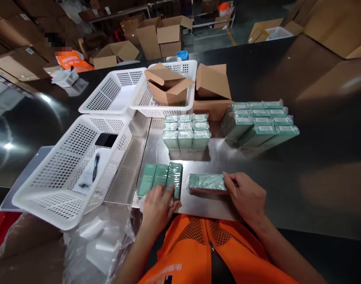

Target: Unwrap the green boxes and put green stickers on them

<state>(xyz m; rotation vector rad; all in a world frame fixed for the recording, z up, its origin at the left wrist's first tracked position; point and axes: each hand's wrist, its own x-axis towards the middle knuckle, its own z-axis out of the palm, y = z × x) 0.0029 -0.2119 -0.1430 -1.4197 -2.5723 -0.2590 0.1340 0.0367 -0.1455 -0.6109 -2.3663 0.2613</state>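
L hand (158, 207) rests on a row of three green boxes (161, 179) at near tabletop (198, 205) edge, fingers lying flat, not clenched. R hand (245, 195) just beside, fingers grasping end of a wrapped green pack (206, 182) lying flat. Beyond: wrapped stack (186, 132), larger stack (259, 120) to the R. White basket (64, 169) w/ phone (106, 139) + pen (95, 166) on the L.

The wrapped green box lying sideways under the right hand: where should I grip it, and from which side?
Grip the wrapped green box across its two long edges, coming from above at its free left half. It lies flat on the metal table, long axis left to right, and the right hand already covers its right end. The wrap looks glossy, so pinch firmly.
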